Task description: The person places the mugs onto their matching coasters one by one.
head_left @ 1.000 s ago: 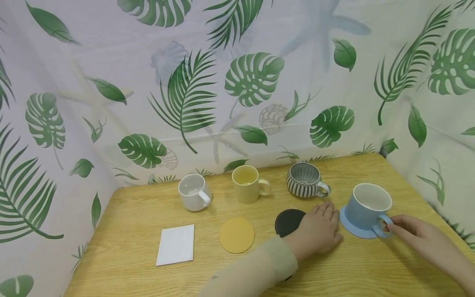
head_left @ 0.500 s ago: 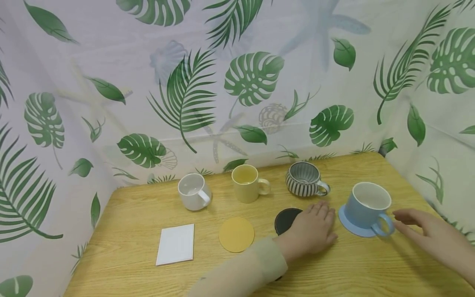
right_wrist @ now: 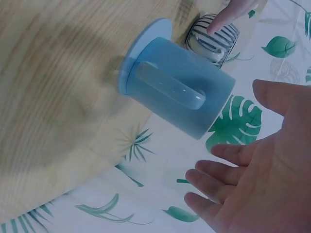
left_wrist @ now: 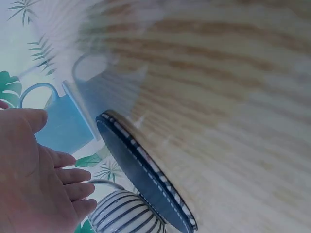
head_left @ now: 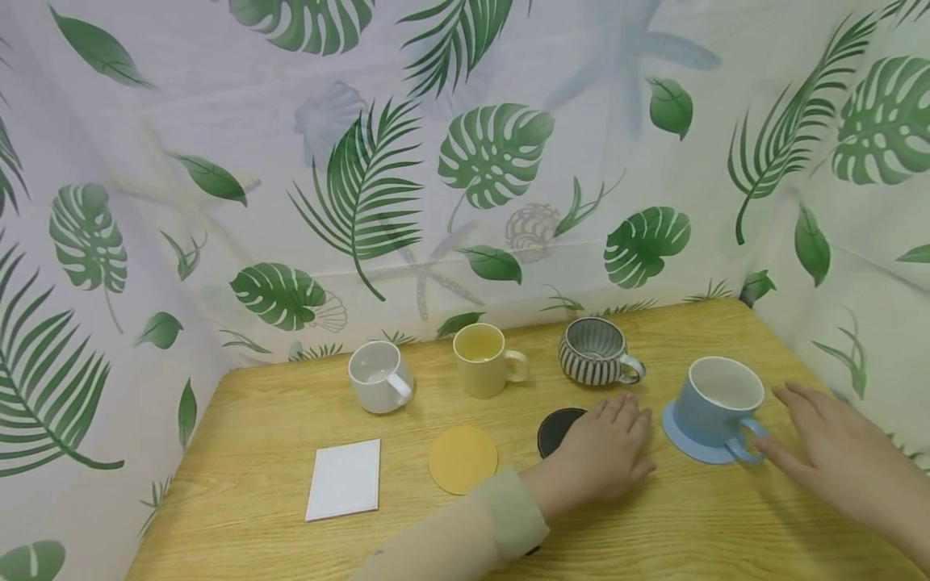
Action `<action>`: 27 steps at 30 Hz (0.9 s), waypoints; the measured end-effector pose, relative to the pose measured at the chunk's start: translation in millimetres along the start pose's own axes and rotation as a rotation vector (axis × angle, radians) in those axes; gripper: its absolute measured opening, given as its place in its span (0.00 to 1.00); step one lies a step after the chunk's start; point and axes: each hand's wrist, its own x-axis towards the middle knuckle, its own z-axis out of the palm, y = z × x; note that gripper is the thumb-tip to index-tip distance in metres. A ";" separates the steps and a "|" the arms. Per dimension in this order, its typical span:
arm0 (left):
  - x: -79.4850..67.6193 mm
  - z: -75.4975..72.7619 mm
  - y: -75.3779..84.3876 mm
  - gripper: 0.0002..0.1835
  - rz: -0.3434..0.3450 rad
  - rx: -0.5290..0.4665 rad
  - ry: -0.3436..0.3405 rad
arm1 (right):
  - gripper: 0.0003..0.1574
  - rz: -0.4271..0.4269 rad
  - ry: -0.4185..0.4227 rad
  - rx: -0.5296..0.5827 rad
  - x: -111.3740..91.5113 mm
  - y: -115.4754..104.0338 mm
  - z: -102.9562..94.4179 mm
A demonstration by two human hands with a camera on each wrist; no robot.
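Note:
A light blue mug (head_left: 708, 407) stands upright on a round blue coaster (head_left: 679, 440) at the right of the table. My right hand (head_left: 839, 452) is just right of it, fingers extended and holding nothing; in the head view its thumb overlaps the mug's handle, while the right wrist view shows a gap between that hand (right_wrist: 265, 179) and the mug (right_wrist: 180, 82). Left of the mug, my left hand (head_left: 603, 452) lies low over the table with straight fingers, partly hiding a round black coaster (head_left: 558, 429). The left wrist view shows this hand (left_wrist: 43, 179) palm side, holding nothing.
Along the back stand a white mug (head_left: 378, 387), a yellow mug (head_left: 481, 371) and a striped grey mug (head_left: 590, 367). In front lie a square white coaster (head_left: 345, 480) and a round yellow coaster (head_left: 463, 460). A leaf-printed cloth (head_left: 407, 194) hangs behind the table.
My right hand has let go of the blue mug's handle and its fingers have opened out beside it. The left hand has slid slightly left. The mug stays on its coaster.

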 end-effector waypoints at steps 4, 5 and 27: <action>-6.0 -2.5 -3.1 0.39 -0.002 0.016 0.010 | 0.49 -0.032 0.054 -0.030 -0.8 -6.9 1.6; -7.4 -2.9 -3.8 0.39 -0.003 0.018 0.011 | 0.50 -0.042 0.065 -0.033 -0.7 -8.2 2.0; -26.2 -12.0 -24.1 0.40 -0.021 0.014 0.003 | 0.52 -0.167 0.068 -0.166 25.8 -16.5 -1.3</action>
